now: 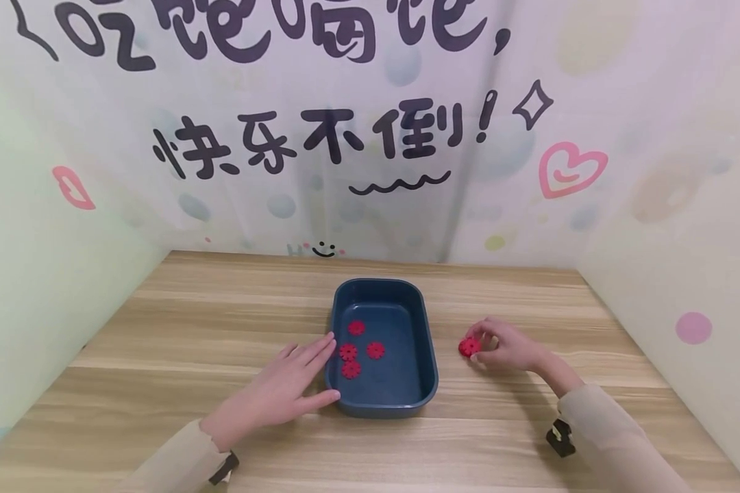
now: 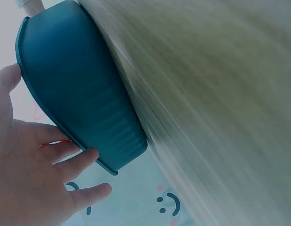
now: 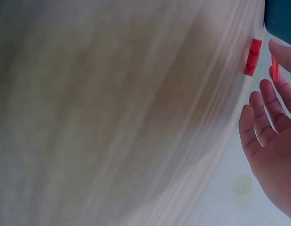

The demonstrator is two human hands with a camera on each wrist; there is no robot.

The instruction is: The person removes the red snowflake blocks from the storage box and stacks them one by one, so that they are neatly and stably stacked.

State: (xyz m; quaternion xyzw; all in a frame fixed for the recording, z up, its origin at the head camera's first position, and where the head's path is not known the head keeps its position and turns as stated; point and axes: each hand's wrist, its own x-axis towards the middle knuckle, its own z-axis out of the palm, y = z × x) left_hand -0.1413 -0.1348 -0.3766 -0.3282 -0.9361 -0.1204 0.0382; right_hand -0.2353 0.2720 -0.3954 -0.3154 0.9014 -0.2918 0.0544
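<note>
A dark blue rectangular tray (image 1: 401,383) stands on the table, with several red notched discs (image 1: 375,350) lying flat on its floor, mostly toward its left side. My left hand (image 1: 274,394) rests against the tray's left rim; in the left wrist view, its fingers (image 2: 72,167) are extended and touch the rim. To the tray's right, my right hand (image 1: 507,348) pinches one red disc (image 3: 275,68) on edge between thumb and forefinger. A short stack of red discs (image 3: 252,57) sits on the table just beside it. In the head view, the held disc and stack overlap.
The wood-grain table (image 1: 222,308) runs back to a printed cloth (image 1: 271,205) with dark lettering. Pale side walls (image 1: 684,260) border the table on the left and right. Bare tabletop shows on both sides of the tray.
</note>
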